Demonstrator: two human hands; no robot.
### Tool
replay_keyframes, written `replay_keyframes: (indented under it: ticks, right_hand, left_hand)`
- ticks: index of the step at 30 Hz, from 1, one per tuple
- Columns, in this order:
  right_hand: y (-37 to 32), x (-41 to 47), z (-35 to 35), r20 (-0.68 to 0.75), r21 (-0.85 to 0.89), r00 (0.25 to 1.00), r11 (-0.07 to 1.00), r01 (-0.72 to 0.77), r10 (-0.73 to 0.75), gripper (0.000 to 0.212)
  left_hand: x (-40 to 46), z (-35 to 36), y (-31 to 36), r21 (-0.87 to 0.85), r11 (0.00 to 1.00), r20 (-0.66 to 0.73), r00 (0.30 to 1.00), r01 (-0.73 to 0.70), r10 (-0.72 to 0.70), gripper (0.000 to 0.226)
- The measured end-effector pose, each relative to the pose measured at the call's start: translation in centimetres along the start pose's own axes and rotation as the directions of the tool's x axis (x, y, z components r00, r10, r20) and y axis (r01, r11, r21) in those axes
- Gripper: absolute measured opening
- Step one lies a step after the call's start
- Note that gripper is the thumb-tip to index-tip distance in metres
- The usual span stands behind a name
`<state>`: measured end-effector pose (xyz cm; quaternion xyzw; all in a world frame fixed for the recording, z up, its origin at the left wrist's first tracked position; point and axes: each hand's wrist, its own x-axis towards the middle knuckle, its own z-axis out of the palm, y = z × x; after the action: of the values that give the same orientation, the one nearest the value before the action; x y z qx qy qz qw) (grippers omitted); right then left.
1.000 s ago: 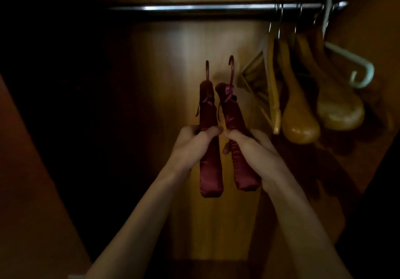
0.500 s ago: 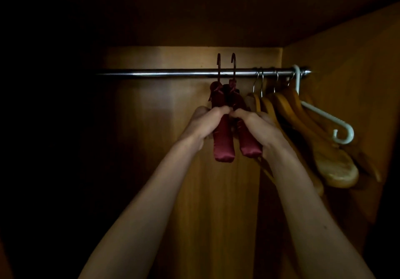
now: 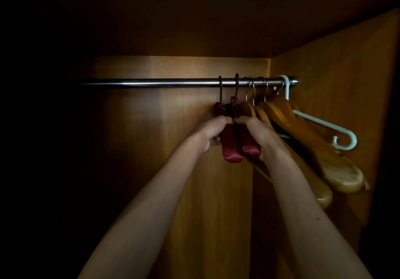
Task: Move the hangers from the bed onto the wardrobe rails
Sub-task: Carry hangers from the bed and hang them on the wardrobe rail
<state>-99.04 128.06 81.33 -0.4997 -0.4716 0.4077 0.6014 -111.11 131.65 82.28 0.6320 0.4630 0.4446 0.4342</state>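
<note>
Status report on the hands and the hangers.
Left hand and right hand each grip a padded burgundy satin hanger. Hooks over the chrome rail. Wooden hangers crowd right.

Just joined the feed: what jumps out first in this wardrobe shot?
Two hands, left hand and right hand, each grip a dark red padded hanger, hooks over the metal rail. To the right hang wooden hangers and one white plastic hanger.

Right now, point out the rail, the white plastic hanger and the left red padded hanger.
rail point(image 3: 151, 82), head view, bare middle of the bar.
white plastic hanger point(image 3: 320, 122), head view, its notched arm.
left red padded hanger point(image 3: 230, 148), head view, its padded end.
</note>
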Motion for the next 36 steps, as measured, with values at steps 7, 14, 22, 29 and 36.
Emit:
replay_keyframes:
  ticks: [7,14,22,29,36]
  right_hand:
    - [1.4,0.1,-0.4,-0.022,-0.089,0.998,0.995,0.052,-0.054,0.029]
    - [5.0,-1.1,-0.3,-0.028,-0.121,0.986,0.980,0.160,-0.164,0.024]
    - [10.9,-4.5,-2.1,0.033,-0.265,0.960,0.924,0.277,-0.279,0.028]
    - [22.3,-8.8,-5.9,0.164,-0.428,0.986,0.900,0.088,-0.018,0.018]
    - [37.1,-15.0,-9.0,0.223,-0.437,0.856,0.833,-0.340,0.466,0.018]
  left_hand:
    - [0.3,0.7,-1.2,-0.067,0.998,0.004,1.000,-0.014,0.014,0.011]
    - [0.7,1.4,-4.0,-0.141,0.990,-0.053,0.999,-0.016,0.009,0.045]
    - [-3.1,2.1,-10.3,-0.233,0.970,-0.179,0.984,-0.066,0.024,0.053]
    - [-7.5,6.2,-23.3,0.002,0.977,0.013,0.977,0.214,-0.214,0.024]
    - [-15.0,13.1,-40.5,0.401,0.684,0.147,0.694,0.610,-0.705,0.019]
